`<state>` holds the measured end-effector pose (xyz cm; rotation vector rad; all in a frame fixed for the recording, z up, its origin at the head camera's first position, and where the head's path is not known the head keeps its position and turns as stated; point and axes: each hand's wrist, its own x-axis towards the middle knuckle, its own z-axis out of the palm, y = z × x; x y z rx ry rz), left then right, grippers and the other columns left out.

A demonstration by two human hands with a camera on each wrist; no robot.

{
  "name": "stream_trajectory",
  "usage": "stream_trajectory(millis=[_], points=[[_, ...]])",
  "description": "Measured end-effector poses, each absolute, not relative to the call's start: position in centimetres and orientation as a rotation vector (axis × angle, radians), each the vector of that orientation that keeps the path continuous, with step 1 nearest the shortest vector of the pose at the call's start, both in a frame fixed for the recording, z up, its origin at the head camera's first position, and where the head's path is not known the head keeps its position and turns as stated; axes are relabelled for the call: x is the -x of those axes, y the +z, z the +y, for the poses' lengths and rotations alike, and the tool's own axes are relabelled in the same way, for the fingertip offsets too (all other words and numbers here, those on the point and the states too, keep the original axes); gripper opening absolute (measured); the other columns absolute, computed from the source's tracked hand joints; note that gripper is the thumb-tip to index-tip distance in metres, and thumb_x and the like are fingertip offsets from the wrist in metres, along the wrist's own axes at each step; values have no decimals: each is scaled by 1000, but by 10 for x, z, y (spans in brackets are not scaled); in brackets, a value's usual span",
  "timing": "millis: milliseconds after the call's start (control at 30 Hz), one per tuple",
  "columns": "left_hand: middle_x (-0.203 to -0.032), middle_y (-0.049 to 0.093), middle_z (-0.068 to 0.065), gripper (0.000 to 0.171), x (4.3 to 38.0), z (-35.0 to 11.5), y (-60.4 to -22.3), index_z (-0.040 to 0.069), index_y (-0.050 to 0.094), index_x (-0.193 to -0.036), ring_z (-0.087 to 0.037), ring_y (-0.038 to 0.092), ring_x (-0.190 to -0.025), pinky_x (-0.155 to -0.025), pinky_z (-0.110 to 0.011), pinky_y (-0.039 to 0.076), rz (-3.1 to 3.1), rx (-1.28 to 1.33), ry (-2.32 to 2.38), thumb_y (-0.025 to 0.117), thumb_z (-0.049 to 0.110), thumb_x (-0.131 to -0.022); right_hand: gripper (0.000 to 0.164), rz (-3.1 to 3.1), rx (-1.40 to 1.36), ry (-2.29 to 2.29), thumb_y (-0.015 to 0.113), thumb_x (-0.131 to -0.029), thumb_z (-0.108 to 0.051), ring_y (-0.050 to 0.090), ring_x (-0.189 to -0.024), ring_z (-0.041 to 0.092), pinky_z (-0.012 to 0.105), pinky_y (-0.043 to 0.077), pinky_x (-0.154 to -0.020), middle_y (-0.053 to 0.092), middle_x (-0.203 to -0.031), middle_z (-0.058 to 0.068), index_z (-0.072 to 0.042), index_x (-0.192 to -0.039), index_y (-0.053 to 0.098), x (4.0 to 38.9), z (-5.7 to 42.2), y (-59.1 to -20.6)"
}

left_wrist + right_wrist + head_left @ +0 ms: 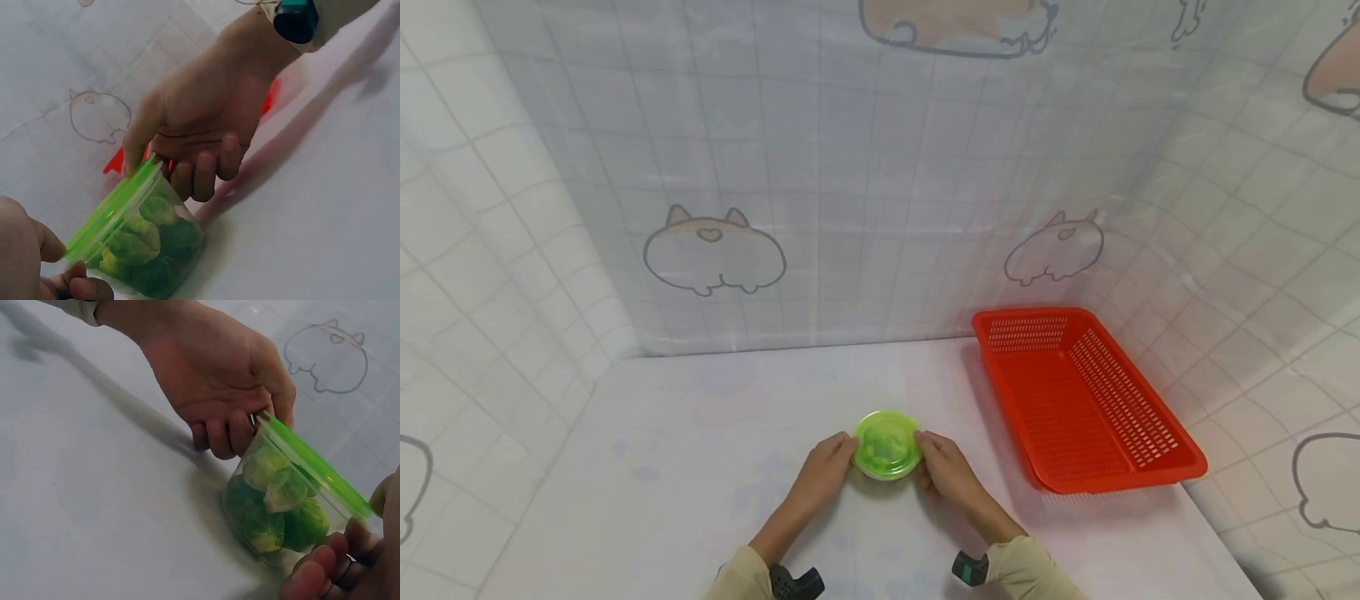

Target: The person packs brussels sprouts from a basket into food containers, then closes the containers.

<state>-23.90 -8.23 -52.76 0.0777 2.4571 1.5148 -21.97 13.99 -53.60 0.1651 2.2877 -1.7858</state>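
A clear round plastic tub (275, 509) with a bright green lid (886, 446) stands in front of me, over the middle of the table. Through its wall show several green Brussels sprouts (156, 247). My left hand (824, 472) pinches the lid's edge on the left, thumb on top and fingers curled under the rim. On the opposite side my right hand (951, 472) grips the rim the same way. Both wrist views show the lid sitting flat over the tub's mouth.
A red plastic basket (1011, 400) with slotted sides stands to the right on the white table (700, 467). Behind and at both sides hang pale sheets (880, 183) with a grid and cartoon animals.
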Motion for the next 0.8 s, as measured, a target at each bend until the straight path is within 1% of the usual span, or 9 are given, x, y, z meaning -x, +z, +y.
stream_trajectory(millis=[167,267,400,500,667,800], points=[[-72,47,1,33,239,-81,-528,12,50,-80,-16,44,-70,-61,-29,37,2422,-77,1560,42,31,-106,48,2286,-138,-1799,44,-106,-45,46,-48,17,29,42,-42,50,-60,4,-5,-81,52,219,140,-537],[-73,47,1,30,239,-81,-530,12,49,-81,-16,45,-72,-62,-29,37,2417,-83,1576,44,28,-105,47,2269,-130,-1820,45,-106,-44,44,-49,16,28,39,-43,47,-61,2,-5,-81,50,219,141,-538],[-73,46,1,29,240,-81,-532,11,49,-82,-16,45,-73,-64,-29,38,2411,-92,1589,44,27,-106,44,2174,-140,-1898,47,-106,-42,36,-50,13,25,32,-43,39,-62,-3,-7,-80,45,221,141,-541],[-74,46,1,28,241,-81,-532,11,49,-82,-16,45,-74,-65,-28,38,2402,-90,1594,45,26,-105,41,2144,-137,-1932,47,-107,-39,31,-51,12,24,28,-44,34,-62,-5,-8,-81,44,222,140,-544],[-73,47,2,27,240,-81,-531,11,50,-81,-16,46,-73,-65,-28,38,2403,-101,1596,46,24,-105,37,2207,-117,-1920,47,-108,-34,33,-54,12,23,28,-47,36,-62,-4,-5,-84,46,222,138,-547],[-73,47,2,27,240,-82,-529,11,49,-82,-16,46,-72,-63,-27,38,2371,-100,1616,46,24,-105,37,2206,-101,-1924,46,-108,-35,34,-54,12,23,29,-48,37,-64,-4,-5,-86,45,222,138,-547]])
